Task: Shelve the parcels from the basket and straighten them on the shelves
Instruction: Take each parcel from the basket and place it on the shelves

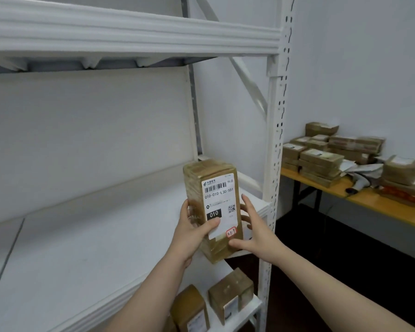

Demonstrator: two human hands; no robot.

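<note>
Parcel (213,200) up in both hands on the head camera, standing on end, long axis near vertical, white label facing back at the wearer. Left hand (192,233) clasps the left edge, thumb pressed across the label's lower part. The right hand (254,226) cups the right edge, fingers spread up the side, thumb tucked at the lower corner. It's at the right-hand end of the middle shelf (106,236), just beside the white upright post (273,164); whether its base touches the board I cannot tell. Bare board lies ahead and to the left, beyond the fingertips, so I'd call a push forward, both hands about equally near. Below, two more boxes (230,295) stand on the lower shelf (244,315), and stacks (321,164) wait on the side table (381,207).
</note>
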